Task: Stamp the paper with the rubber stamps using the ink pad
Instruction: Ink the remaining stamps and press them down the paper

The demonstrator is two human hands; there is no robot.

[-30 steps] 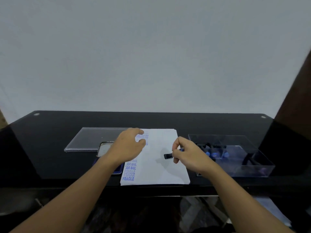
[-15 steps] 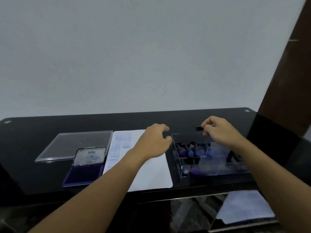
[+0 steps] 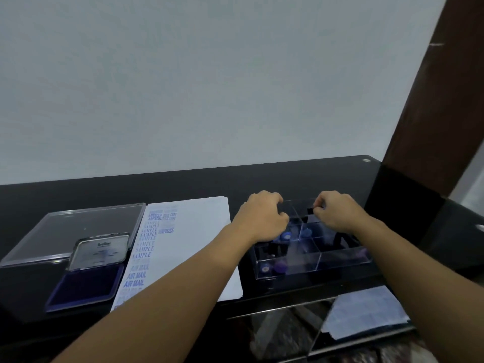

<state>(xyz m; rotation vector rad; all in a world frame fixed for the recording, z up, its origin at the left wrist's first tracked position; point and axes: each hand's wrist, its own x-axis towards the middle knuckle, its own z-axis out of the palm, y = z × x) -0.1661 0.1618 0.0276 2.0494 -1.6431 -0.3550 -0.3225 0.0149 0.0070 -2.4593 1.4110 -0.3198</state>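
On the black table (image 3: 340, 179), toward its right edge, the right hand (image 3: 337, 213) pinches a stamp (image 3: 310, 211) over the clear box (image 3: 314, 265), the left hand (image 3: 262, 218) grip unclear; crowded hands could knock it loose.

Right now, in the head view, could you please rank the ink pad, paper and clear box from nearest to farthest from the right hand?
1. Clear box, directly below the right hand.
2. Paper, to its left.
3. Ink pad, far left.
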